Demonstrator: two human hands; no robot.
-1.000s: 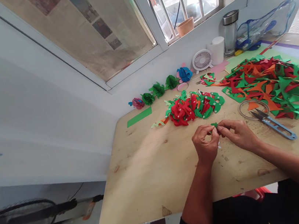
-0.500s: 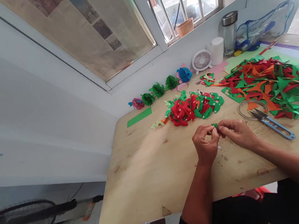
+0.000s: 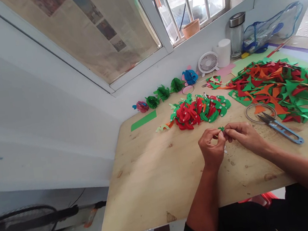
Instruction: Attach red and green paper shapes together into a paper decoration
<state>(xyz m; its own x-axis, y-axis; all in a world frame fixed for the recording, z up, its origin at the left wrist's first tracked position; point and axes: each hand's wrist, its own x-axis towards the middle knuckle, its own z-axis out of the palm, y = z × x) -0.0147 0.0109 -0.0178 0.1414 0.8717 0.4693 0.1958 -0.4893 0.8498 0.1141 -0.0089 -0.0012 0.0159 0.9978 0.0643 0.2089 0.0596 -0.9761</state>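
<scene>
Between my two hands, over the wooden table (image 3: 152,184), is a small green paper piece (image 3: 221,129), mostly covered by fingers. My left hand (image 3: 212,145) pinches it from the left with thumb and forefinger. From the right, my right hand (image 3: 242,135) pinches it too, the fingertips of both hands almost touching. Just beyond the hands lies a pile of red and green cut-paper shapes (image 3: 196,111) with small white squares on them. Blue-handled thread snips (image 3: 285,131) rest to the right of my right hand, their blades over a roll of tape (image 3: 246,112).
A heap of red, green and orange paper scraps (image 3: 281,86) covers the right side. Along the wall stand folded green paper balls (image 3: 163,92), a blue one (image 3: 190,76), a small white fan (image 3: 207,62) and a glass bottle (image 3: 237,37). A green strip (image 3: 143,120) lies far left.
</scene>
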